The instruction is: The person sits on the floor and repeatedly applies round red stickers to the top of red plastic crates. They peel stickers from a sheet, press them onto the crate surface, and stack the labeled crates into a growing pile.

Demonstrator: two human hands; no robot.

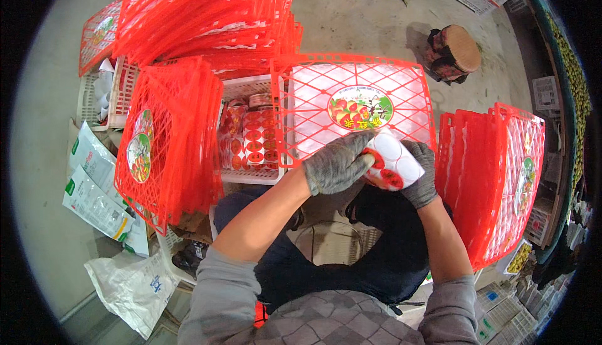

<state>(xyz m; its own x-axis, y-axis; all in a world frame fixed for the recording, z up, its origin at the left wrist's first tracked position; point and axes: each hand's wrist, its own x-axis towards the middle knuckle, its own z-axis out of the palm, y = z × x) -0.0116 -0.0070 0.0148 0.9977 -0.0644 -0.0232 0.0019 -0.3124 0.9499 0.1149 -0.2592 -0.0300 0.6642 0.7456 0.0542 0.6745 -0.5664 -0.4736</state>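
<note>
In a grey knit glove, my left hand [339,164] has its thumb on a red round sticker [392,178] sheet's edge, and I cannot tell whether a sticker is lifting. My gloved right hand [420,175] grips the roll of stickers [389,145] from behind and the right side. Bare white backing with empty circles shows on the roll beside the red stickers. Just beyond both hands lies a red plastic lattice lid [324,92] over a white liner. An oval fruit label [361,108] sits at the lid's middle.
Stacked red lattice lids stand at left [188,138], right [470,175] and far left [202,20]. A white plastic basket [251,175] holds several sticker rolls [258,138]. Printed pouches [96,204] and a white sack [134,284] lie leftward. A round stool [456,51] stands beyond.
</note>
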